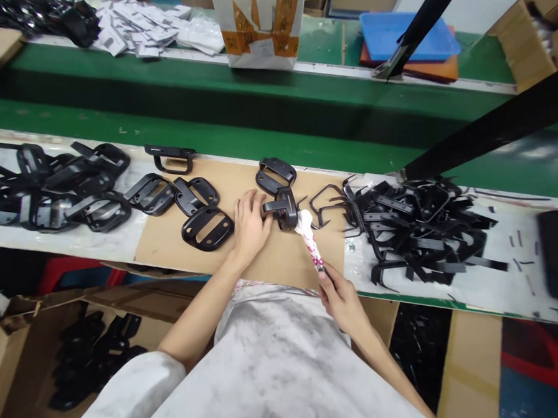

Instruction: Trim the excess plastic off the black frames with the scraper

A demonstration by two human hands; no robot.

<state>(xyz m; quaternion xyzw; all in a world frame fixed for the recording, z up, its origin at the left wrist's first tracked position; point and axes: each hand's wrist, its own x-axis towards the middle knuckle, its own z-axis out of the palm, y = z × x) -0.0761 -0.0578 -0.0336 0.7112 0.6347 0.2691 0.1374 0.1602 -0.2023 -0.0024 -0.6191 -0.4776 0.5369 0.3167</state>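
Observation:
My left hand (250, 226) is on the cardboard sheet, its fingers closed on the near side of a black plastic handle part (287, 207) that stands on edge. In my right hand (340, 296) is a tool like a small hammer (313, 248), with a white wrapped head and a pink-and-white patterned handle. The head is at the right side of the black part; whether they touch I cannot tell. Just behind lies another black oval part (276, 173). Left of my left hand rest several similar parts (207, 228), and thin black bent strips (332, 201) lie to the right.
A pile of black strips (420, 226) covers the bench at right, and more black handle parts (48, 187) are heaped at left. Under them is a cardboard sheet (169, 249). A black post (485, 126) slants across the right. Behind are a green ledge (160, 84) and a blue tray (405, 37).

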